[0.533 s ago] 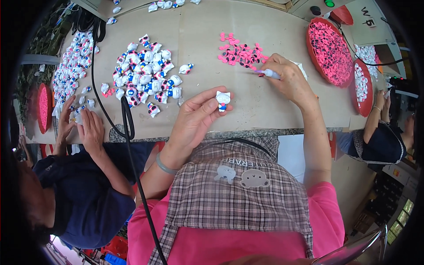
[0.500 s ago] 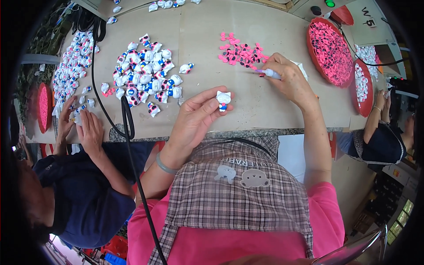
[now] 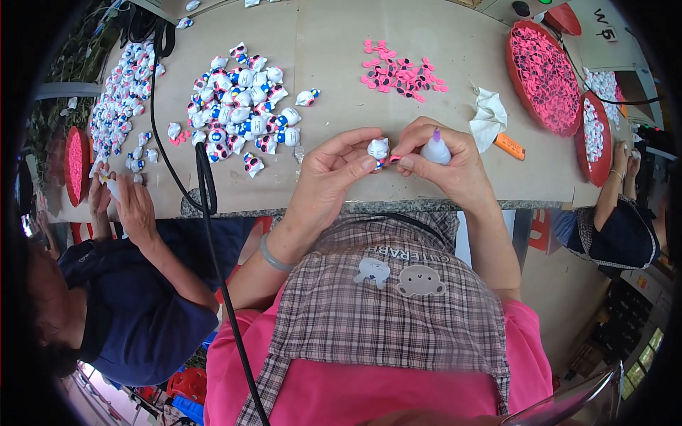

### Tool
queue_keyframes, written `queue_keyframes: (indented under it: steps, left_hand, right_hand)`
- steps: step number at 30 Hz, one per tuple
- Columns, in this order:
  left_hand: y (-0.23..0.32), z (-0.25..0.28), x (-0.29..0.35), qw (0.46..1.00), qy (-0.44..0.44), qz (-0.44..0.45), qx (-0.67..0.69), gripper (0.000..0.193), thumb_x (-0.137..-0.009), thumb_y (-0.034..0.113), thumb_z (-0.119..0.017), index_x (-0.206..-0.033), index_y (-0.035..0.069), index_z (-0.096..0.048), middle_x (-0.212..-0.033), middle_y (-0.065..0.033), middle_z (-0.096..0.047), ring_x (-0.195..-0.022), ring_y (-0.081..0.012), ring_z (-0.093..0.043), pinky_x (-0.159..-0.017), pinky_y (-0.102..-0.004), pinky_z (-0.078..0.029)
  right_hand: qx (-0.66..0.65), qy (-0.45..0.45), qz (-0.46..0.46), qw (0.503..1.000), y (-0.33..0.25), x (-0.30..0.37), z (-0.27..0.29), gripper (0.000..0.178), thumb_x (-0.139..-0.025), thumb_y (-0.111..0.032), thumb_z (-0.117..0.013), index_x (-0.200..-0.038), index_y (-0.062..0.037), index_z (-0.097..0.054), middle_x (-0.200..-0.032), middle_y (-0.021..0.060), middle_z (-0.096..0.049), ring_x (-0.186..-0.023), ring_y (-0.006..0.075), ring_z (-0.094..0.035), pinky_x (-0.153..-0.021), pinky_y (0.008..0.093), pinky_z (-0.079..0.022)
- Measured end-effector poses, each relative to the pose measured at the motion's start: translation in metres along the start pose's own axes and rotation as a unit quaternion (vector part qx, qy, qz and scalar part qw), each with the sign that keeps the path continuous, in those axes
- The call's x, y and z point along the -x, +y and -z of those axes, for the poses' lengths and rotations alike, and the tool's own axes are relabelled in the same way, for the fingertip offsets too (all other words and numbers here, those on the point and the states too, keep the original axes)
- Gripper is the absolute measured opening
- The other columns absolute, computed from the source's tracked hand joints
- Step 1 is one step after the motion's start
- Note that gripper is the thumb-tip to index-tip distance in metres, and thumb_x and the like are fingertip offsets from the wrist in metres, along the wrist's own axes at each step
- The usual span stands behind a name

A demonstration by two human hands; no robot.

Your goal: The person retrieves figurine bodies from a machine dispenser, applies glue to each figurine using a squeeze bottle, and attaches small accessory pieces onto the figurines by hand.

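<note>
Between the thumb and fingers of my left hand (image 3: 339,165) is a small white cat figurine (image 3: 378,148) with its head up. Close beside it, my right hand (image 3: 455,160) pinches a tiny pink piece (image 3: 396,159) in its fingertips. That same hand also grips a small squeeze bottle (image 3: 435,151) with a purple tip pointing away from me. Whether the pink piece touches the figurine I cannot tell. Ahead of my hands lie loose pink pieces with dark faces (image 3: 405,77). To the left is a heap of cat figurines (image 3: 245,99), many with pink pieces on them.
A crumpled white tissue (image 3: 489,119) and an orange object (image 3: 509,146) lie right of my hand. Red trays (image 3: 513,85) of pink pieces stand farther right. A black cable (image 3: 206,234) hangs across the left side, where another person's hands (image 3: 131,199) work.
My right hand has come left and nearer to me, beside the figurine, and now holds a pink piece as well as the bottle. The figurine has shifted slightly right.
</note>
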State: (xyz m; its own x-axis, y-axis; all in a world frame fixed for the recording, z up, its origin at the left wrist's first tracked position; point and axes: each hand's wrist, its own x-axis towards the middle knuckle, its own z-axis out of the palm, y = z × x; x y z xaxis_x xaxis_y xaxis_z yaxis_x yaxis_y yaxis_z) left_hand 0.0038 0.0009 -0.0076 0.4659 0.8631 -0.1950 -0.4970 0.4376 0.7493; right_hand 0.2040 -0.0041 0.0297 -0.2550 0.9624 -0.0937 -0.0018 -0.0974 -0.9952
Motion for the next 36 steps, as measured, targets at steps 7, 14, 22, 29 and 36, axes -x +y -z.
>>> queue_keyframes:
  steps: [7, 14, 22, 29, 36]
  left_hand:
    - [0.003, -0.004, 0.002, 0.998, 0.001, -0.002, -0.058, 0.035, -0.088, 0.001, -0.06, -0.123, -0.004, -0.054, -0.107, -0.0104, -0.064, -0.099, -0.0147, -0.061, -0.09, -0.0276, -0.048]
    - [0.005, -0.004, 0.004, 0.993, -0.012, 0.008, -0.121, 0.033, -0.088, 0.001, -0.059, -0.121, -0.003, -0.057, -0.108, -0.0086, -0.063, -0.101, -0.0145, -0.06, -0.09, -0.0266, -0.048]
    - [0.003, -0.012, 0.005, 0.981, 0.0, -0.043, -0.188, 0.031, -0.087, -0.001, -0.061, -0.117, -0.003, -0.058, -0.106, -0.0091, -0.063, -0.1, -0.0143, -0.061, -0.087, -0.0262, -0.05]
    - [0.002, -0.013, 0.008, 0.983, 0.007, -0.051, -0.177, 0.028, -0.088, -0.001, -0.059, -0.116, -0.005, -0.058, -0.11, -0.012, -0.063, -0.1, -0.0158, -0.062, -0.089, -0.0267, -0.05]
    - [-0.008, -0.005, 0.006, 0.982, 0.005, -0.102, -0.157, 0.027, -0.089, -0.002, -0.057, -0.116, -0.006, -0.057, -0.111, -0.0131, -0.063, -0.102, -0.0169, -0.061, -0.09, -0.0274, -0.049]
  right_hand:
    - [-0.009, 0.016, -0.042, 0.999, -0.005, 0.0, -0.005, 0.021, -0.079, 0.002, -0.07, -0.089, -0.002, -0.051, -0.08, 0.0079, -0.062, -0.069, 0.0111, -0.06, -0.062, 0.0248, -0.051]
    - [0.069, 0.023, -0.07, 0.995, -0.008, 0.001, -0.005, 0.022, -0.079, 0.003, -0.069, -0.087, -0.0029, -0.05, -0.077, 0.0068, -0.062, -0.07, 0.0098, -0.059, -0.061, 0.0243, -0.05]
    - [0.236, 0.081, -0.038, 0.968, -0.009, 0.004, -0.013, 0.025, -0.076, -0.001, -0.072, -0.089, -0.0027, -0.051, -0.072, 0.0035, -0.062, -0.068, 0.0068, -0.057, -0.061, 0.0234, -0.048]
    - [0.226, 0.127, -0.034, 0.965, -0.011, 0.009, -0.023, 0.028, -0.071, -0.011, -0.076, -0.086, -0.002, -0.054, -0.072, 0.0101, -0.061, -0.067, 0.0244, -0.063, -0.061, 0.0336, -0.049]
    - [0.19, 0.189, 0.028, 0.963, 0.013, 0.013, -0.037, 0.026, -0.072, -0.006, -0.075, -0.09, -0.0024, -0.056, -0.082, 0.0099, -0.063, -0.074, 0.0215, -0.065, -0.066, 0.0313, -0.051]
